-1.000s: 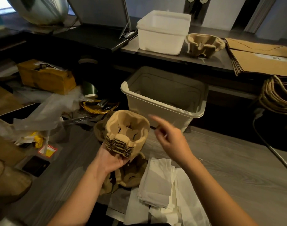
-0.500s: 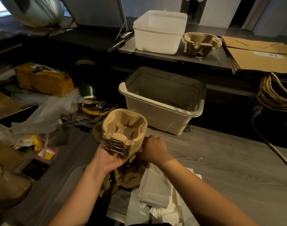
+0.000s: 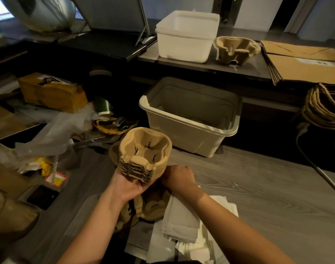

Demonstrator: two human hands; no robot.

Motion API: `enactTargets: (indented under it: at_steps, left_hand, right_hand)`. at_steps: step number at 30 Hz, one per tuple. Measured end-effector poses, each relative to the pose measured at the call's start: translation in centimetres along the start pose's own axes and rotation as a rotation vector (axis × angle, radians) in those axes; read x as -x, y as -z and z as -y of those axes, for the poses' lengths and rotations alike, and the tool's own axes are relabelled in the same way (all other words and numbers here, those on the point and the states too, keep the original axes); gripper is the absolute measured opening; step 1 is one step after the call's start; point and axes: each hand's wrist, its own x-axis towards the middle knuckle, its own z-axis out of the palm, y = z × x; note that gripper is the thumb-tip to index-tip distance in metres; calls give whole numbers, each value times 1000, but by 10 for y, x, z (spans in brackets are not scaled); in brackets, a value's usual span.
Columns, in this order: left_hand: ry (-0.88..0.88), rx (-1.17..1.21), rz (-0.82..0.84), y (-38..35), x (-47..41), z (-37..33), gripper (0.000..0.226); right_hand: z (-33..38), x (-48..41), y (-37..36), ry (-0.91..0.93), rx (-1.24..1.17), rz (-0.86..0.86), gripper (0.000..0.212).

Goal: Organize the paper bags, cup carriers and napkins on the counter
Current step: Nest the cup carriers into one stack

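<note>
Holds a nested stack of cup carriers (image 3: 145,149) up off the surface (image 3: 258,187) in the left hand (image 3: 128,184), palm cupped under the stack's near edge at its 6 o'clock, fingers (image 3: 142,184) curled round the bottom rim and grasping it. Shows the open cups facing upward and the layered edges turned toward the palm. Places the right hand (image 3: 179,178) knuckles-up at the stack's 4 o'clock, just beside its lower edge, with the fingers bent underneath and hidden by the stack; cannot tell whether clenched on anything. Has loose cup carriers (image 3: 153,208) lying on the surface directly below both hands, at the stack's 6 o'clock, and a pile of white napkins (image 3: 181,221) at their 3 o'clock, partly under the right forearm. Faces a beige bin (image 3: 191,119) at the stack's 1 o'clock, apart from the fingers. Farther off at 12 o'clock, on the raised back surface (image 3: 206,66): a white tub (image 3: 185,35), a single cup carrier (image 3: 237,48) at the tub's 3 o'clock, and flat paper bags (image 3: 303,65) beyond that toward 3 o'clock.
</note>
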Motion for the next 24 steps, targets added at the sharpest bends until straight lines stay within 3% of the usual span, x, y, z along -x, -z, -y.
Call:
enactTargets:
  at_steps: [4, 7, 14, 18, 24]
  left_hand:
    - [-18, -12, -2, -3, 2, -1, 49]
    - [-32, -11, -14, -4, 2, -2, 49]
    - [-10, -10, -4, -5, 3, 1, 51]
    - [-2, -10, -36, -3, 2, 0, 52]
    - [3, -15, -30, -2, 1, 2, 51]
  right_hand:
    - [-9, -3, 6, -46, -445, -21, 19]
    - [-21, -5, 12, -102, -640, -164, 6]
    - [-36, 0, 33, -321, -1250, -512, 15]
    - [-42, 6, 47, -305, -1379, -672, 16]
    - [-45, 22, 62, -233, -1435, -767, 14]
